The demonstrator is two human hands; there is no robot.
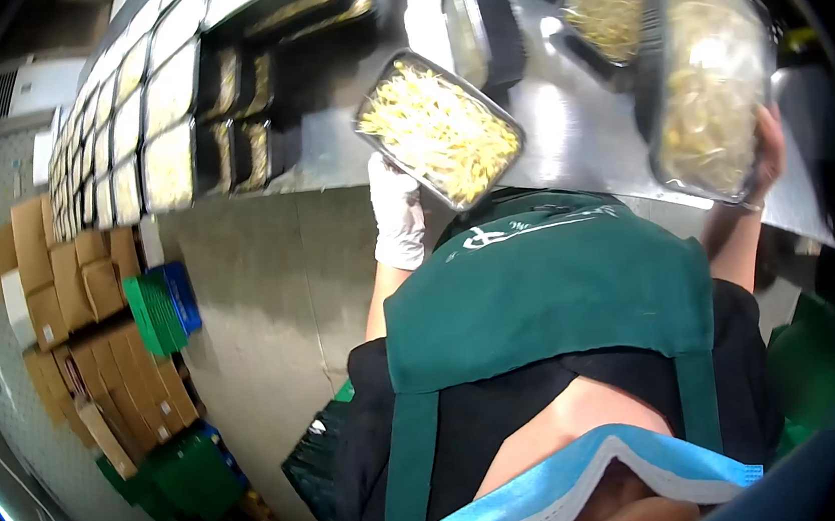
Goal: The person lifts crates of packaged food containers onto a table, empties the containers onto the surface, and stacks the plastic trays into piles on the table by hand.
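Observation:
My left hand [397, 212], in a white glove, grips the near left edge of a black tray of bean sprouts [440, 130]. The pale yellow sprouts show plainly, and the tray is tilted toward me. At the right, my bare right hand [771, 154] holds a second bean sprout tray [712, 81] by its outer side; glossy clear film covers it. Its fingers are partly hidden by the tray. Between the two, a black tray [482, 33] sits turned at an angle on the metal table. Another tray with sprouts [611, 6] lies just left of the right-hand one.
Stacked trays of sprouts [172, 164] fill the left part of the metal table [551, 137]. On the floor at left are cardboard boxes [133, 383], a green crate [154, 314] and more green crates [197, 478]. The table's near edge runs just in front of my green apron [541, 289].

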